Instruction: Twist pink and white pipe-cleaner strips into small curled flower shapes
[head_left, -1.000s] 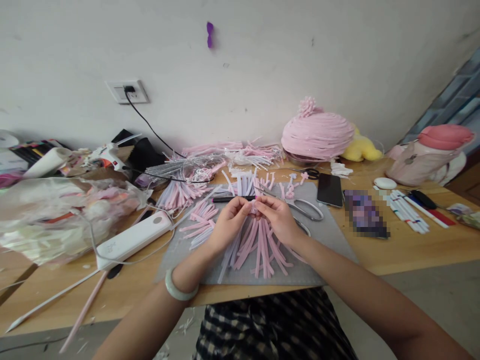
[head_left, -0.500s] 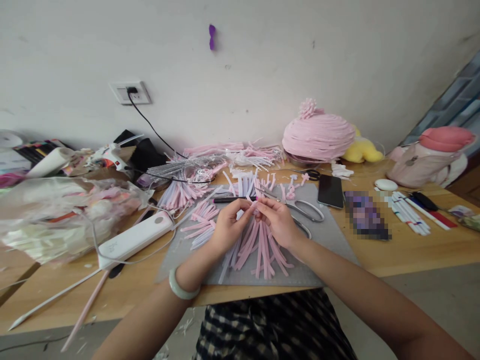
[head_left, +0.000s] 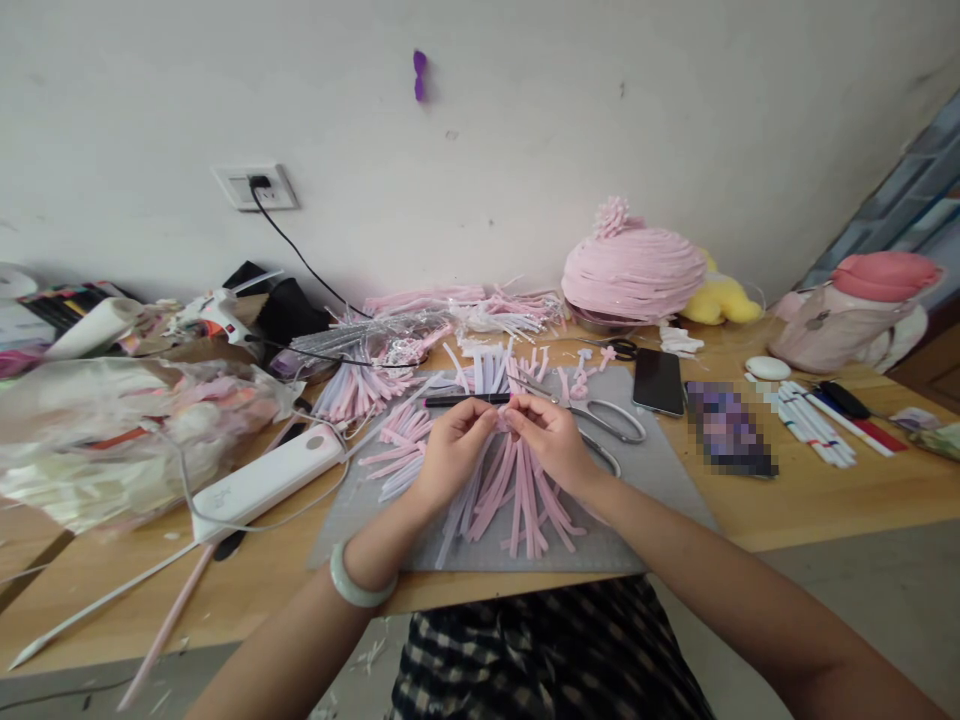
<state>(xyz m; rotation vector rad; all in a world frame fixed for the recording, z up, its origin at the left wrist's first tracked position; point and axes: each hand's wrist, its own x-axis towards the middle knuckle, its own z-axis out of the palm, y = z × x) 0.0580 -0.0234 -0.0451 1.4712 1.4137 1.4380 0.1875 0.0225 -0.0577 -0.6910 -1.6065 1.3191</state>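
Still pinched together, the left hand (head_left: 450, 450) and right hand (head_left: 551, 440) grip one pink chenille stem (head_left: 501, 424) — barely shifted — scissors (head_left: 611, 420) just beyond.

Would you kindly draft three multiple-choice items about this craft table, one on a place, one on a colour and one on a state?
1. Where does the phone lie?
A. on the power bank
B. right of the scissors, on the grey mat's far corner
C. on the floor

2. What colour is the bracelet on the left wrist?
A. black
B. red
C. pale green

3. What are the hands doing?
A. resting flat and apart
B. pinching one small pink piece together
C. gripping the scissors

Key: 1 B, the dark phone sits just right of the scissors handles. 2 C, the bangle looks pale green-white. 3 B, the left hand and right hand meet fingertip to fingertip above the pink strips.
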